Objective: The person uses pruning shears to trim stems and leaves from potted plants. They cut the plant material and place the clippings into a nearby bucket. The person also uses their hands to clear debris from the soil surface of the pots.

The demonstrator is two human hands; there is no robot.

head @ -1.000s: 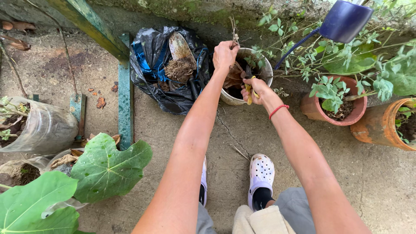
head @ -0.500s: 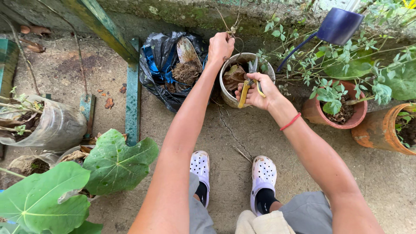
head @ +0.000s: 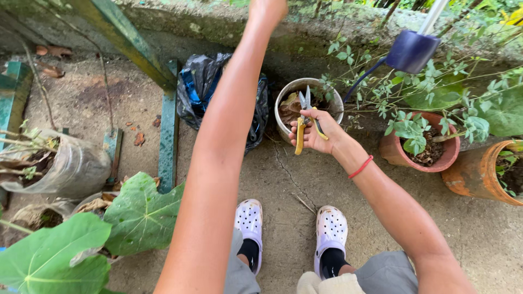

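Observation:
My right hand [head: 316,132] grips yellow-handled pruning shears [head: 305,117], blades pointing up over a pale round pot [head: 283,100] that holds soil and dry leaves. A red band circles that wrist. My left arm stretches far forward and up; my left hand [head: 268,7] sits at the top edge of the view, fingers closed, and what it holds is cut off. A black plastic bag [head: 199,81] lies behind the left forearm, beside the pale pot.
Two terracotta pots [head: 444,158] with leafy plants stand at right, a blue scoop-like tool [head: 411,51] above them. Green metal frame bars [head: 166,136] run at left. Plastic planters [head: 76,171] and big green leaves [head: 141,215] fill the lower left. My white clogs [head: 329,231] rest on cracked concrete.
My left hand has risen from the pale pot's rim to the top edge of the view. My right hand drew the shears back out of the pot toward me.

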